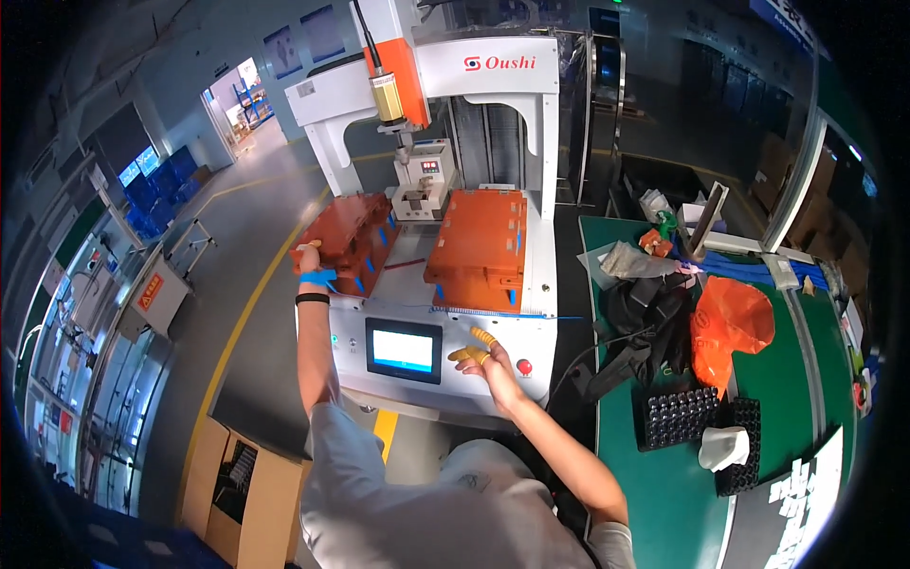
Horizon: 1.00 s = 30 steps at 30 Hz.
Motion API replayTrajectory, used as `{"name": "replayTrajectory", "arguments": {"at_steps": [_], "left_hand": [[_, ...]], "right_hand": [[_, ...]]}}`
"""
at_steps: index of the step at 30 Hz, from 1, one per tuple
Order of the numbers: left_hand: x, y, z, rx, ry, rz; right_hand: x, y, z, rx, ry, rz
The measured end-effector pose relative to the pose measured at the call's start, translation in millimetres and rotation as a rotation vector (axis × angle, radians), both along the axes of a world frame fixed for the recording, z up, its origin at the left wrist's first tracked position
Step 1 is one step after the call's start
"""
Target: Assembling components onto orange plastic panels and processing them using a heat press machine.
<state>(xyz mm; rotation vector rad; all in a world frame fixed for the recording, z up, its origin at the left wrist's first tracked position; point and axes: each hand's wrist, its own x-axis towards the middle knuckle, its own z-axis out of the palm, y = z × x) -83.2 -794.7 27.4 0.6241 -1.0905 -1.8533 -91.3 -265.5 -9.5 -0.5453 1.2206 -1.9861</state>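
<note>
Two orange-brown fixture boxes with blue tabs stand on the white bed of a benchtop machine. At the front left corner of the left fixture box (351, 228) is my left hand (309, 258), its fingers closed on the edge and partly hidden. That wrist carries a blue strap (318, 278) and a black band. My right hand (488, 363) is held over the front panel, between the lit touchscreen (405, 350) and the red button (524, 366). Its fingers, some in yellow finger cots, are apart and hold nothing. The right fixture box (479, 232) lies beyond it, untouched.
Above the bed hangs the machine's tool head (387, 100), with a small white unit (424, 180) behind. The green bench (626, 493) at right bears black bags, an orange plastic bag (730, 322) and black trays (678, 417). An opened cardboard box (270, 503) stands lower left.
</note>
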Motion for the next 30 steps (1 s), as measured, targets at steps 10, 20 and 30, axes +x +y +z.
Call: {"name": "replayTrajectory", "arguments": {"at_steps": [10,20,30], "left_hand": [[-17,55,-32,-0.412,-0.971,0.467],[149,99,-269,-0.893,-1.098,0.515],[111,172,-223,-0.978,-1.154,0.716]], "right_hand": [[-19,7,-26,0.023,0.131,-0.13],[-23,-2,42,-0.016,0.466,-0.294],[-101,-62,79,0.689,1.835,-0.564]]}}
